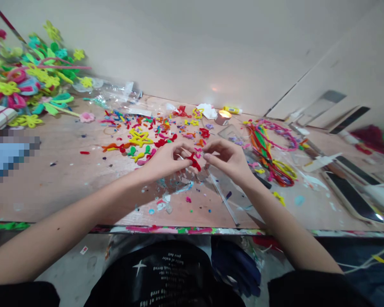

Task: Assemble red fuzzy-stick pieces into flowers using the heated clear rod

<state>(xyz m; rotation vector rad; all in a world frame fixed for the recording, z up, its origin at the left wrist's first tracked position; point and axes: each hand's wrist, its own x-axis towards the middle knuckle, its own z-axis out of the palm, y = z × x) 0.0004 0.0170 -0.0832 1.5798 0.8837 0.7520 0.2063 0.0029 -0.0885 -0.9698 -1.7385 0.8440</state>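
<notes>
Left hand (166,161) and right hand (228,160) had their fingers pinched on a tiny red pipe-cleaner shape (193,162). It was held up above the desk (53,183), probably to keep it clear of the colorful scrap pile (141,132) for easy bending.

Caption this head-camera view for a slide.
Left hand and right hand work a red pipe-cleaner shape over a craft table.

The left hand (169,160) and right hand (227,161) pinch a red pipe-cleaner piece (194,163) above a paint-stained workbench (57,183). Colorful pipe-cleaner flowers (28,72) sit far left.
</notes>
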